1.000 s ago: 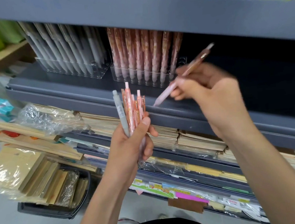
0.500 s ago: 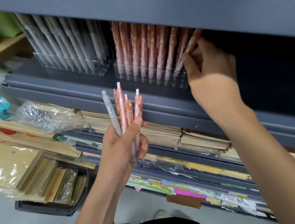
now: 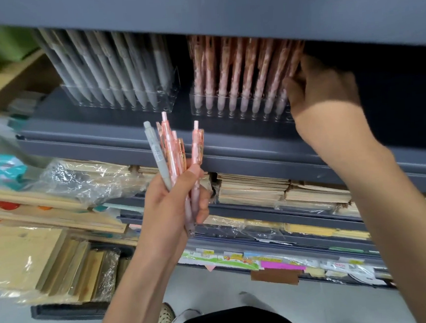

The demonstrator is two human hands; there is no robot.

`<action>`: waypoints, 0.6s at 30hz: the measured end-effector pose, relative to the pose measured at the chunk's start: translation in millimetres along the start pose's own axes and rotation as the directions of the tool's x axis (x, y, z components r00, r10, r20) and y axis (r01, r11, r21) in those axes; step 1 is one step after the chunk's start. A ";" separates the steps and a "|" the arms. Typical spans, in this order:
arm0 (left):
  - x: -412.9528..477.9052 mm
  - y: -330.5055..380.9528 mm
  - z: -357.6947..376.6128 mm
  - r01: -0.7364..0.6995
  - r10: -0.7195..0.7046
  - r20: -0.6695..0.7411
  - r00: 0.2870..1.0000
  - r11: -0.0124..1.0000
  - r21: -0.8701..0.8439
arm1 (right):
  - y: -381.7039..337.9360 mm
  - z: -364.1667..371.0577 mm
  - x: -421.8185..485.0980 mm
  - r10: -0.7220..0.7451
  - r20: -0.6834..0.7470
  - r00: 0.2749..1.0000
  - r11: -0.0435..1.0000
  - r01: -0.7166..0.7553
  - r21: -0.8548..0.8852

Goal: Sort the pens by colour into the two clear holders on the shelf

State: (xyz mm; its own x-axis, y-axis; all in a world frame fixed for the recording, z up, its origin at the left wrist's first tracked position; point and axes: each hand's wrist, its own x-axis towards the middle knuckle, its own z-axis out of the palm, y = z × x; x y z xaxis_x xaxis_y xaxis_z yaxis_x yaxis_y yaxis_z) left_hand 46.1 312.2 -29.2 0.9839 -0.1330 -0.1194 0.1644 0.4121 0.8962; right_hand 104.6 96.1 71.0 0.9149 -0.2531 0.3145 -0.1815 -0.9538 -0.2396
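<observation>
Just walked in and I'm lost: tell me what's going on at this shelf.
Pens are being sorted by colour. The left hand grips a bunch: one grey pen and several pink pens. The right hand is at the right end of the pink-pen holder; whether it holds a pen is hidden. The grey-pen holder stands to the left of that one.

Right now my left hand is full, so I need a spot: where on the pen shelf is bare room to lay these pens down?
Bare: the shelf strip in front of both holders, and the narrow gap between the grey-pen holder and pink-pen holder. Right of the right hand looks bare but shadowed. Crowded: both holders, densely packed.
</observation>
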 end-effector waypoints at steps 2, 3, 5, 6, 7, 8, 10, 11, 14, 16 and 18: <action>2.0 6.4 -7.9 -0.004 0.004 0.021 1.000 1.000 0.025 | -1.5 0.2 0.7 0.040 0.007 0.999 0.999 -0.041 0.004; 2.8 10.2 -11.6 -0.009 0.008 0.033 0.999 0.999 0.034 | -1.1 1.4 -0.8 0.062 0.006 0.998 0.998 -0.062 0.029; 4.1 17.1 -18.8 -0.016 0.013 0.062 0.998 0.999 0.051 | 1.7 4.4 -3.2 0.093 -0.017 0.995 0.989 -0.091 0.113; 4.9 19.8 -22.6 -0.019 0.015 0.076 0.997 0.998 0.057 | 3.2 5.7 -6.1 0.111 -0.055 0.992 0.983 -0.101 0.156; 5.6 22.3 -26.2 -0.019 0.014 0.088 0.996 0.998 0.059 | 3.2 6.6 -10.7 0.132 -0.120 0.984 0.973 -0.106 0.205; 6.3 24.4 -29.8 -0.018 0.012 0.101 0.995 0.998 0.060 | 1.9 6.8 -17.2 0.157 -0.208 0.966 0.955 -0.094 0.282; 7.7 27.3 -35.9 -0.010 0.002 0.127 0.992 0.998 0.064 | -7.4 7.1 -35.1 0.219 -0.332 0.918 0.874 -0.033 0.485; 8.3 28.3 -38.0 -0.005 -0.005 0.141 0.990 0.998 0.070 | -14.0 7.8 -44.9 0.231 -0.329 0.916 0.834 -0.012 0.552; 10.1 27.9 -39.0 0.002 -0.019 0.191 0.981 0.996 0.092 | -39.2 13.9 -72.3 0.121 -0.102 0.987 0.761 -0.027 0.648; 10.9 24.8 -36.0 0.000 -0.025 0.229 0.973 0.994 0.107 | -53.2 17.4 -85.2 0.034 0.069 0.997 0.712 -0.072 0.698; 11.0 20.8 -31.8 -0.004 -0.029 0.272 0.962 0.993 0.120 | -60.0 17.8 -92.3 -0.023 0.165 0.986 0.658 -0.110 0.745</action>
State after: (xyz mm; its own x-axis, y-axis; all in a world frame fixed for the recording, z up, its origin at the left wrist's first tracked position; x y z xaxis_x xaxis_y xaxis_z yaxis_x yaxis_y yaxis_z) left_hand 62.6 348.0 -25.5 0.9227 -0.3847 -0.0242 0.1506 0.3017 0.9414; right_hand 37.5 179.5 40.0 0.9658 -0.2013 0.1636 0.0488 -0.4784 -0.8768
